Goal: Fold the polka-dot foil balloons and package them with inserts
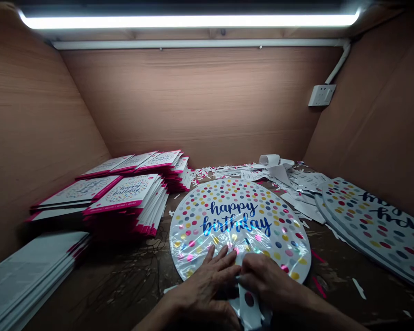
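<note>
A round "happy birthday" board [239, 202] with coloured dots lies in front of me under shiny, wrinkled clear film. On its near edge my left hand [210, 287] rests flat with fingers spread. Beside it my right hand [267, 278] is closed in a fist, knuckles against the board's near edge. Between and below the two hands hangs a white strip [249, 301] with a dark red dot. The strip's upper end meets the right fist, but what those fingers grip is hidden.
Pink-edged "happy birthday" cards [124, 193] stand in stacks at left, with white folded sheets [31, 276] nearer. More round dotted boards [376, 225] are piled at right. Paper scraps [290, 179] litter the back. Wooden walls [207, 101] enclose the bench, with a socket [322, 95] at right.
</note>
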Tool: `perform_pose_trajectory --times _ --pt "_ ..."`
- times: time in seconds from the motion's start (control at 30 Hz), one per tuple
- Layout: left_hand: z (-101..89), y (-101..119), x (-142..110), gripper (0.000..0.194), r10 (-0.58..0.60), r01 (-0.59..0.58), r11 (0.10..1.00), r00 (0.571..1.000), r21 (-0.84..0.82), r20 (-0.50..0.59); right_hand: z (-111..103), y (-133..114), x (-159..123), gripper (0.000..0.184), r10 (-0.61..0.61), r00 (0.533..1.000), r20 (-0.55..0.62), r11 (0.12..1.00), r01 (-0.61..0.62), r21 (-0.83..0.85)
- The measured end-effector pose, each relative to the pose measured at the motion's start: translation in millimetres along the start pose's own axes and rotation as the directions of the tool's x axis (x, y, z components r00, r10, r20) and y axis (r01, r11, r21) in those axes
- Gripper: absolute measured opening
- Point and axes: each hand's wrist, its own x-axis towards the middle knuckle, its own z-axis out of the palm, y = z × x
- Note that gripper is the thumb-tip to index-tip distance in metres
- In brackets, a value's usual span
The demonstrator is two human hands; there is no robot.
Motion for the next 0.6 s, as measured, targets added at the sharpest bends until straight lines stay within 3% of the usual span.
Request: perform_pose_trajectory --times 0.1,0.2,0.27,0.33,0.4,0.5,0.6 --pt "-11.1 2.4 7.2 0.031 -0.149 0.121 0.973 0.98 -0.195 -0.134 -22.6 -7.3 21.5 0.015 0.078 0.997 -0.027 0.986 -0.073 0.149" --pt "-23.8 0.6 18.6 0.029 -0.351 0.228 0.906 0.875 -0.358 -0.332 -45.7 -13.2 25.8 0.021 0.021 0.998 -0.051 0.985 -0.012 0.174" --pt "-31.1 -1.5 26.3 0.027 -0.401 0.246 0.89 0.821 -0.383 -0.406 -57.4 -8.5 15.6 0.028 -0.058 0.997 -0.046 0.976 0.066 0.207" --pt "-35.6 -3.0 32.1 0.028 -0.399 0.236 0.892 0.812 -0.386 -0.426 -65.3 7.0 0.5 0.053 -0.072 0.997 -0.041 0.98 0.078 0.181" --pt "-37.2 -4.1 35.1 0.031 -0.401 0.228 0.888 0.806 -0.398 -0.435 -70.3 31.4 -13.4 0.067 0.012 0.998 -0.054 0.999 -0.009 0.049" --pt "-38.0 -5.9 36.4 0.033 -0.422 0.227 0.875 0.79 -0.426 -0.445 -75.6 70.7 -26.3 0.048 0.061 0.992 -0.107 0.983 -0.078 -0.167" --pt "-41.9 -7.5 38.8 0.038 -0.453 0.249 0.858 0.777 -0.449 -0.437 -80.5 94.7 -30.3 0.036 0.012 0.985 -0.173 0.972 -0.052 -0.229"
